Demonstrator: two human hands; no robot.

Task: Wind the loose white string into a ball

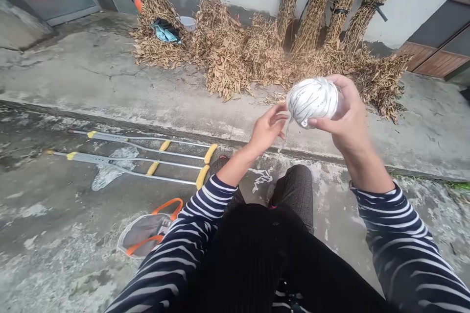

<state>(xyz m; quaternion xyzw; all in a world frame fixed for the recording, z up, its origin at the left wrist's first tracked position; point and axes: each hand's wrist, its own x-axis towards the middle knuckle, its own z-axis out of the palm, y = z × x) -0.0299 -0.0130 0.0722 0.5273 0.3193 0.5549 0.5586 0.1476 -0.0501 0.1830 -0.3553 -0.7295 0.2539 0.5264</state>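
My right hand point(348, 114) is wrapped round a ball of white string point(312, 100), held up in front of me at chest height. My left hand point(268, 127) is just left of the ball, its fingers pinched on the loose strand that runs off the ball. The strand point(261, 178) hangs down and lies in a small tangle on the concrete between my knees. Both arms wear dark sleeves with white stripes.
Two crutches point(147, 161) with yellow pads lie on the ground at left. A clear bag with orange handles point(147, 234) sits near my left elbow. Heaps of dry stalks point(227, 53) and tied bundles point(316, 9) lean against the far wall.
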